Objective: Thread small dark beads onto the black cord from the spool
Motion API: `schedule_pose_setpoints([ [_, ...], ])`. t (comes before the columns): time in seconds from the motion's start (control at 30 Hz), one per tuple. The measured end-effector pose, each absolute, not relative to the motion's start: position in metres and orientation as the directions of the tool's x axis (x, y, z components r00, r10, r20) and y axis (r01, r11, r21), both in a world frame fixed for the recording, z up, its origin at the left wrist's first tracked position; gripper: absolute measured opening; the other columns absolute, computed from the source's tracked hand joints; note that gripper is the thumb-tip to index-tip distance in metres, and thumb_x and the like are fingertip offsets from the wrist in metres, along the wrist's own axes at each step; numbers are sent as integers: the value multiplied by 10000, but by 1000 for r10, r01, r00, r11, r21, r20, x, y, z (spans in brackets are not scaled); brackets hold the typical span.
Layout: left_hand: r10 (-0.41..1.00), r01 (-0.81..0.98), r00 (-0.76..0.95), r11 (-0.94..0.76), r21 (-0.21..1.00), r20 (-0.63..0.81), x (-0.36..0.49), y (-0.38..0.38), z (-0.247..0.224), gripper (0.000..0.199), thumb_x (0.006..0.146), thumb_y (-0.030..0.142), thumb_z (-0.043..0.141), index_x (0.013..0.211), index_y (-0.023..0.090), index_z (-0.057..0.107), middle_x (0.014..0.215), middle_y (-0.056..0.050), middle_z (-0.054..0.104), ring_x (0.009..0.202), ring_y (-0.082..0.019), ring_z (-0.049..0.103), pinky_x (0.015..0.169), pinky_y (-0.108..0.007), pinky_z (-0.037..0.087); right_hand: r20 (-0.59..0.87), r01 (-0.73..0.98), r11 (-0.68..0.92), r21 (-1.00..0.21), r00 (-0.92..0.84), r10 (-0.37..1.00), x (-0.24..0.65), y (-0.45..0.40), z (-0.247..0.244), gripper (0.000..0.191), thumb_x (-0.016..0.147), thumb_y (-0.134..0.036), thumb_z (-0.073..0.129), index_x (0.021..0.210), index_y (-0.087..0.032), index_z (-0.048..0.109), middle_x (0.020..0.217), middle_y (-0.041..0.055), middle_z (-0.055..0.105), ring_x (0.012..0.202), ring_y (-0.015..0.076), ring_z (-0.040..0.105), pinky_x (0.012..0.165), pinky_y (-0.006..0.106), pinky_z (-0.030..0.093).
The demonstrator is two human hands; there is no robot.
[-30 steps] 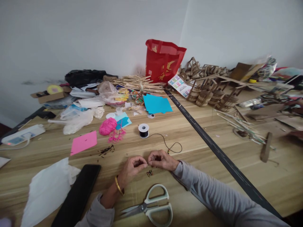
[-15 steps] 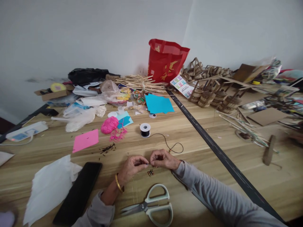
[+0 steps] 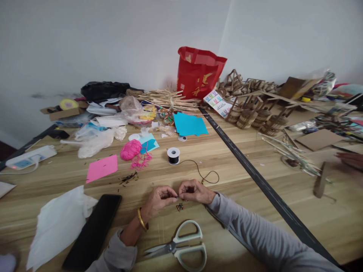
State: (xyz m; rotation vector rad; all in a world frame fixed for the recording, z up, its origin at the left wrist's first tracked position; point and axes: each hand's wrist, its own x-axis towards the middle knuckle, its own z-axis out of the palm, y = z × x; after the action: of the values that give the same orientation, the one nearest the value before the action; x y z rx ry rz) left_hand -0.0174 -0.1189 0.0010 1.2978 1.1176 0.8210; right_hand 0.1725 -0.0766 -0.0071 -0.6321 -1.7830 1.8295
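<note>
Close together over the table, my left hand [image 3: 161, 198] and my right hand [image 3: 195, 192] are both closed in a pinch, fingertips nearly touching. A tiny dark bluish bead shows at the left fingertips. A black cord [image 3: 208, 181] comes off a white spool [image 3: 173, 156], makes a loop and runs in behind my right fingers, which seem to grip it; its end is hidden. Small gold-coloured beads sit on the cord by the right knuckles. Just below the hands lies a little cluster of dark and brown beads [image 3: 180, 207]. White-handled scissors [image 3: 188, 245] lie nearer me, blades apart.
Left are a black phone-like slab [image 3: 93, 230], white tissue [image 3: 59, 223], pink card [image 3: 102, 168], pink yarn [image 3: 131, 150] and dark slivers [image 3: 129, 178]. Behind stand blue sheets [image 3: 190, 124] and a red bag [image 3: 198, 73]. Small wooden buckets [image 3: 246, 119] stand right, near another person's hand [image 3: 351, 160].
My hands keep the same pinch with barely any movement. At the far right, the other person's blurred hand has come further into view.
</note>
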Motion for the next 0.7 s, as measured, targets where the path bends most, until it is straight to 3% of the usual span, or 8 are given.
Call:
schedule_pose_setpoints([
  [0.7,937,119,303,146,982,-176,-17,-120,4,149,595,201,710,679,109,628,653,-19,639,622,-122,556,626,-235,420,16,-38,-21,-999,-764,645,173,-77,-5,293,727,-371,673,737,-89,594,623,-7,526,540,63,443,539,184,363],
])
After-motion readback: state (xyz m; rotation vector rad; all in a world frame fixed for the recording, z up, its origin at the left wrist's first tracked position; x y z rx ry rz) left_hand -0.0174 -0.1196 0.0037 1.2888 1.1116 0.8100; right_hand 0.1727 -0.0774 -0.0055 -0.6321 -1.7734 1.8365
